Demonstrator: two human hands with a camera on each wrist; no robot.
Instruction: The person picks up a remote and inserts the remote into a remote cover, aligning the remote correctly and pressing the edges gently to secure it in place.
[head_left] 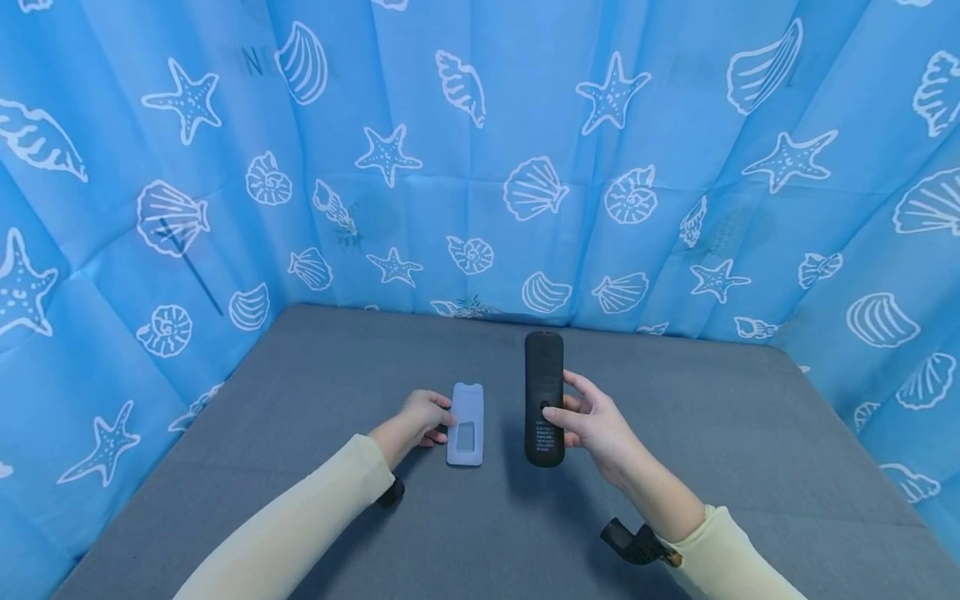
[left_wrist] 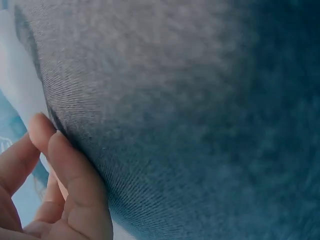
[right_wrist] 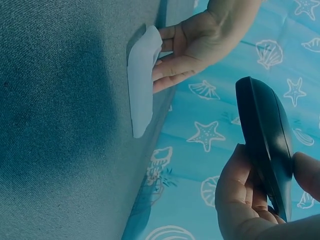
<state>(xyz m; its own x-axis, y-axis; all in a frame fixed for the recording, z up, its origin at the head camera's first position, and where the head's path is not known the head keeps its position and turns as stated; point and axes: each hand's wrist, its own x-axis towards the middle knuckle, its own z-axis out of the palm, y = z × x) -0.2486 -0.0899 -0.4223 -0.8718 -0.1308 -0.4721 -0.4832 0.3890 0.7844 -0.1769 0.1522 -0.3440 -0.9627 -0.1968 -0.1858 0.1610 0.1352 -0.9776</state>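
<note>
Blue seashell curtain (head_left: 495, 142) behind a grey table (head_left: 450, 542). Right hand (head_left: 603, 433) grips a black remote (head_left: 543, 367), left hand (head_left: 423, 414) pinches a pale cover (head_left: 470, 404) left of it.

From afar, I see plain pale-yellow sleeves (head_left: 292, 521), a curved black device (head_left: 637, 543) by the right cuff (head_left: 722, 546), and a black piece (head_left: 392, 492) by the left.

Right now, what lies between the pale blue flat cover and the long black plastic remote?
In the head view, only bare grey fabric tabletop shows between the cover and the remote.
</note>
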